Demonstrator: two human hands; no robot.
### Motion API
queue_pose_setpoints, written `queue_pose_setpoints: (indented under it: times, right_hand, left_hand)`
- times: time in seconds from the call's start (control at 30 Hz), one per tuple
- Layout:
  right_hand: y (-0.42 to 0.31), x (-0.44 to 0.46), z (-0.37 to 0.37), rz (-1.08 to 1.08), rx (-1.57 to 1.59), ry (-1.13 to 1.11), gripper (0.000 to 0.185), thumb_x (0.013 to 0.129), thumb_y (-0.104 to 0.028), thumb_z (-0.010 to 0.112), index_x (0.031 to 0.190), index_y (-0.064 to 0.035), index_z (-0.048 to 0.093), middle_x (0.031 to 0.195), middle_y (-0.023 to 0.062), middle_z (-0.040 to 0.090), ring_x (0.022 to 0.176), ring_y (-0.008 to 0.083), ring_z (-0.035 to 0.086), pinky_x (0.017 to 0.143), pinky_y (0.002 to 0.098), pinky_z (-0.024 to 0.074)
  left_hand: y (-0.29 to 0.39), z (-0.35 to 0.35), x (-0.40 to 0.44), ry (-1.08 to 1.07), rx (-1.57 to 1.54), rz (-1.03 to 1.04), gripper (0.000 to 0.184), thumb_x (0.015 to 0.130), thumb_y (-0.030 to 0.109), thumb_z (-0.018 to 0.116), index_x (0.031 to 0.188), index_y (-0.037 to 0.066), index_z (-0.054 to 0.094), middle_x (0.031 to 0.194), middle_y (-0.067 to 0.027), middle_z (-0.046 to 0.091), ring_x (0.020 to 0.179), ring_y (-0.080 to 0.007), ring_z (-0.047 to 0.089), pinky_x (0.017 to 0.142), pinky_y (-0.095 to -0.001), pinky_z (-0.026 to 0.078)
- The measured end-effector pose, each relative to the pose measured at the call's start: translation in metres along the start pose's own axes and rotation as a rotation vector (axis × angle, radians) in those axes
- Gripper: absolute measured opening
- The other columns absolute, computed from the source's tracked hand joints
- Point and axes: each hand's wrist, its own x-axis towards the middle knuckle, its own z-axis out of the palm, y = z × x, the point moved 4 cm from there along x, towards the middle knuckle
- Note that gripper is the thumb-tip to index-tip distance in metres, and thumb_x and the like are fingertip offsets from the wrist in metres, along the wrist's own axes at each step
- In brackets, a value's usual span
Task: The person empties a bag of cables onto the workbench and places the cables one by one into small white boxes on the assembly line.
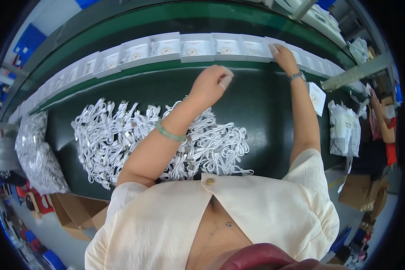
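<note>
My right hand [284, 58] reaches to the far row, its covered fingertips at the edge of an open white box [268, 43]; the fingers look closed on the box wall. My left hand [213, 82] hangs above the dark work surface, just short of the row, fingers curled in and nothing visible in them. Pale covers sit on its fingertips. Beneath and beside my left forearm lies a wide heap of coiled white charging cables [108, 139]. Near my right wrist rests a white printed card or booklet [317, 98].
Open white boxes [196, 47] with printed inserts form a long curved row on a green belt [166, 68]. A clear bag of cables [36, 153] stands left, a white plastic bag [344, 130] right. Cardboard boxes [78, 211] sit below. Another person's arm [379, 112] shows at far right.
</note>
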Motion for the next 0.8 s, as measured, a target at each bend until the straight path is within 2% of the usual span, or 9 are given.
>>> queue_pose_setpoints:
  times: [0.1, 0.13, 0.17, 0.23, 0.27, 0.3, 0.4, 0.5, 0.8]
  right_hand:
    - [-0.037, -0.031, -0.017, -0.085, 0.125, 0.078, 0.041, 0.090, -0.037, 0.051, 0.110, -0.0030, 0.064, 0.108, 0.0213, 0.063, 0.103, 0.0358, 0.059, 0.090, 0.0401, 0.0446]
    - [-0.056, -0.045, -0.023, -0.131, 0.185, 0.068, 0.038, 0.091, -0.034, 0.051, 0.110, -0.0032, 0.064, 0.109, 0.0203, 0.064, 0.103, 0.0351, 0.059, 0.090, 0.0394, 0.0449]
    - [-0.072, -0.060, -0.020, -0.209, 0.248, -0.014, 0.035, 0.091, -0.031, 0.053, 0.111, -0.0031, 0.063, 0.106, 0.0180, 0.065, 0.100, 0.0317, 0.061, 0.088, 0.0364, 0.0453]
    - [-0.111, -0.100, -0.025, -0.321, 0.406, -0.236, 0.032, 0.091, -0.025, 0.056, 0.113, -0.0027, 0.062, 0.106, 0.0133, 0.066, 0.097, 0.0253, 0.063, 0.088, 0.0324, 0.0458]
    - [-0.129, -0.120, -0.025, -0.459, 0.494, -0.272, 0.032, 0.090, -0.023, 0.058, 0.114, -0.0029, 0.061, 0.110, 0.0123, 0.065, 0.097, 0.0240, 0.063, 0.089, 0.0321, 0.0461]
    - [-0.148, -0.140, -0.029, -0.381, 0.602, -0.486, 0.034, 0.088, -0.023, 0.060, 0.116, -0.0029, 0.060, 0.110, 0.0121, 0.065, 0.098, 0.0224, 0.062, 0.090, 0.0327, 0.0458]
    - [-0.179, -0.184, -0.024, -0.691, 0.538, -0.568, 0.050, 0.082, -0.025, 0.067, 0.125, -0.0047, 0.053, 0.122, 0.0162, 0.056, 0.112, 0.0309, 0.053, 0.098, 0.0378, 0.0406]
    - [-0.196, -0.205, -0.012, -0.673, 0.572, -0.570, 0.051, 0.081, -0.026, 0.067, 0.126, -0.0045, 0.052, 0.125, 0.0170, 0.054, 0.116, 0.0328, 0.048, 0.101, 0.0386, 0.0370]
    - [-0.195, -0.206, 0.009, -0.644, 0.620, -0.502, 0.040, 0.081, -0.023, 0.067, 0.116, -0.0067, 0.059, 0.114, 0.0121, 0.060, 0.108, 0.0295, 0.051, 0.095, 0.0361, 0.0405]
  left_hand:
    - [0.004, -0.008, 0.001, 0.072, 0.028, -0.058, 0.014, 0.085, 0.007, 0.060, 0.098, 0.001, 0.062, 0.089, -0.0100, 0.061, 0.078, -0.0187, 0.059, 0.073, -0.0290, 0.048]
    - [0.009, -0.016, 0.003, 0.063, 0.104, -0.070, 0.019, 0.085, 0.010, 0.061, 0.101, 0.001, 0.061, 0.092, -0.0127, 0.061, 0.082, -0.0233, 0.060, 0.076, -0.0322, 0.048]
    - [0.007, -0.024, 0.006, 0.070, 0.115, -0.082, 0.019, 0.085, 0.010, 0.061, 0.101, 0.001, 0.061, 0.092, -0.0127, 0.061, 0.082, -0.0233, 0.060, 0.076, -0.0322, 0.048]
    - [0.008, -0.045, 0.014, 0.169, 0.405, 0.047, 0.026, 0.084, 0.017, 0.062, 0.105, 0.000, 0.060, 0.100, -0.0167, 0.061, 0.092, -0.0308, 0.060, 0.082, -0.0374, 0.048]
    - [0.007, -0.059, 0.017, 0.183, 0.493, 0.008, 0.034, 0.084, 0.025, 0.063, 0.108, 0.001, 0.059, 0.108, -0.0194, 0.059, 0.101, -0.0360, 0.057, 0.088, -0.0417, 0.046]
    - [-0.004, -0.074, 0.023, 0.207, 0.581, -0.054, 0.037, 0.083, 0.027, 0.064, 0.109, 0.001, 0.059, 0.111, -0.0204, 0.059, 0.105, -0.0364, 0.056, 0.091, -0.0419, 0.044]
    - [-0.049, -0.121, 0.037, 0.206, 0.941, -0.225, 0.047, 0.085, 0.040, 0.059, 0.102, -0.003, 0.062, 0.105, -0.0219, 0.061, 0.100, -0.0364, 0.058, 0.086, -0.0436, 0.048]
    - [-0.071, -0.143, 0.036, 0.077, 1.163, -0.380, 0.052, 0.086, 0.047, 0.054, 0.098, -0.003, 0.065, 0.104, -0.0213, 0.063, 0.098, -0.0366, 0.059, 0.085, -0.0434, 0.049]
    - [-0.097, -0.157, 0.028, -0.085, 1.215, -0.594, 0.061, 0.091, 0.054, 0.040, 0.108, 0.003, 0.067, 0.116, -0.0150, 0.062, 0.113, -0.0330, 0.053, 0.092, -0.0417, 0.045]
